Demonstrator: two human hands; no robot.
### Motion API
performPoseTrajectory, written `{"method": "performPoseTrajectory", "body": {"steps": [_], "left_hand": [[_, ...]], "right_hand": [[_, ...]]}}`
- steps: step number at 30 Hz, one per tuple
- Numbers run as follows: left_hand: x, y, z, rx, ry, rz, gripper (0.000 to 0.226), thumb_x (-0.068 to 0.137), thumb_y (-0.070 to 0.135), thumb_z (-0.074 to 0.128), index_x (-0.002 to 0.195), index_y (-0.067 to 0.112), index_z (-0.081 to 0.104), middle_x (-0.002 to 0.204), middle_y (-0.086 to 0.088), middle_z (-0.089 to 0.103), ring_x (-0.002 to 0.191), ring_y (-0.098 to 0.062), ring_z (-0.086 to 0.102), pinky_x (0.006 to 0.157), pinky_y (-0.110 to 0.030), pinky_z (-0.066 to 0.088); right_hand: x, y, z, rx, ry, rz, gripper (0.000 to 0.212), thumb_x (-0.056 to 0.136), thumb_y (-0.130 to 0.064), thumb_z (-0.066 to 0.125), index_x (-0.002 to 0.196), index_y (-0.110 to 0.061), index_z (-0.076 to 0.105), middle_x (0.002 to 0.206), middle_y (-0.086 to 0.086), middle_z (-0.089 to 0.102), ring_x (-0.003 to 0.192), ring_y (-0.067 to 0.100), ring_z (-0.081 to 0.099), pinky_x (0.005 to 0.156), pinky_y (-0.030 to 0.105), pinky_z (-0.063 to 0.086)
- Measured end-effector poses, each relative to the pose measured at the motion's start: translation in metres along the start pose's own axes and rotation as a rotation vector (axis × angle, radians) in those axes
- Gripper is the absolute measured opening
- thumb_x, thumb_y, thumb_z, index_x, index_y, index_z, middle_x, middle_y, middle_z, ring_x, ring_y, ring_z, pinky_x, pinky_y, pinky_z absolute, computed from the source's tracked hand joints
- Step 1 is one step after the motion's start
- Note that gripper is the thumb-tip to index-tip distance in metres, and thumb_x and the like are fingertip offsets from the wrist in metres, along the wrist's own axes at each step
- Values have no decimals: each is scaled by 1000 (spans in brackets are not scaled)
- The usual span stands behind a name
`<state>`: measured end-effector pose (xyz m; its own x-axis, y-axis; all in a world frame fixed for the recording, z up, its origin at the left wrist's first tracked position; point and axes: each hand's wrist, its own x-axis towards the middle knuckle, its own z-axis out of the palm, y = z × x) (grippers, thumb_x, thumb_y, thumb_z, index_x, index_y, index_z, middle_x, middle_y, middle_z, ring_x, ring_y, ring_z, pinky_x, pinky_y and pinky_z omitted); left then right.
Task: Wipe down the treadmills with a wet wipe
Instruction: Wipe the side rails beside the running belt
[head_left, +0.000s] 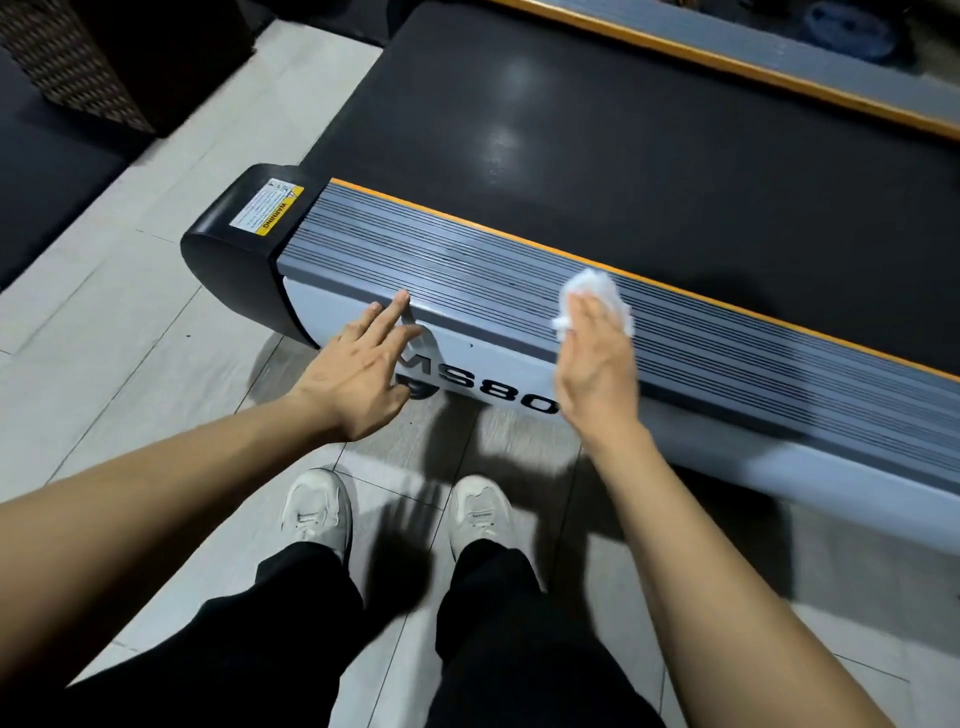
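Observation:
A treadmill lies across the view, with a black belt (597, 135) and a grey ribbed side rail (415, 254) edged in orange. My right hand (597, 364) lies flat on the rail and presses a crumpled white wet wipe (592, 291) against the ribs. A paler streak shows on the rail to the left of the wipe. My left hand (358, 364) is open with fingers spread; its fingertips touch the rail's near edge, above the black lettering on the silver side panel (493, 358).
A black end cap (234, 244) with a yellow warning sticker closes the rail's left end. The far orange-edged rail (727, 57) runs along the top right. A dark wicker piece (78, 62) stands at the top left. My white shoes (317, 512) stand on pale floor tiles.

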<state>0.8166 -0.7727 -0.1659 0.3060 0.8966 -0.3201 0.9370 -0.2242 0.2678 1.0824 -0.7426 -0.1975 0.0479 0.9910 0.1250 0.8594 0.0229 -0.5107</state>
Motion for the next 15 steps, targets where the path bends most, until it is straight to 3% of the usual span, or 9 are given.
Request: {"method": "performPoseTrajectory", "body": {"steps": [2, 5, 8, 10, 12, 15], "left_hand": [[-1, 0, -2, -12, 1, 3, 98, 71, 61, 14, 159, 19, 23, 170, -4, -12, 158, -29, -3, 126, -46, 13], [-1, -3, -3, 12, 11, 7, 84, 81, 46, 27, 159, 16, 24, 170, -6, -9, 158, -28, -3, 128, -44, 9], [-1, -5, -3, 7, 20, 11, 81, 82, 40, 31, 159, 15, 25, 170, -6, -7, 157, -28, -4, 128, -42, 5], [-1, -5, -3, -9, 25, 13, 81, 82, 39, 32, 159, 14, 26, 170, -5, -8, 157, -28, -5, 128, -41, 4], [-1, -4, -3, -13, 30, 8, 81, 82, 39, 31, 159, 14, 26, 170, -4, -9, 157, -28, -5, 128, -40, 3], [0, -2, -1, -41, 46, 4, 75, 89, 36, 37, 160, 15, 23, 170, -3, -11, 157, -27, -7, 126, -37, 1]], "right_hand": [[13, -40, 21, -9, -86, -176, 44, 100, -18, 29, 136, -15, 54, 145, 8, 50, 134, 31, 45, 114, 50, 37], [23, -79, 46, -106, -250, -379, 50, 107, -19, 38, 157, -18, 32, 164, 1, 28, 152, 18, 22, 126, 40, 16], [20, -61, 50, -149, -271, -444, 59, 104, -11, 44, 159, -23, 25, 166, -4, 21, 153, 15, 18, 125, 40, 17], [6, -32, 37, -143, -241, -380, 70, 99, -1, 50, 159, -27, 24, 165, -7, 22, 153, 14, 19, 124, 43, 21], [-17, 4, 15, -156, -106, -310, 74, 92, 6, 59, 156, -22, 34, 161, -2, 34, 149, 18, 31, 121, 45, 30], [-43, 49, -22, -142, 50, -223, 60, 93, -1, 65, 149, -11, 46, 153, 8, 46, 142, 23, 42, 121, 42, 32]]}}
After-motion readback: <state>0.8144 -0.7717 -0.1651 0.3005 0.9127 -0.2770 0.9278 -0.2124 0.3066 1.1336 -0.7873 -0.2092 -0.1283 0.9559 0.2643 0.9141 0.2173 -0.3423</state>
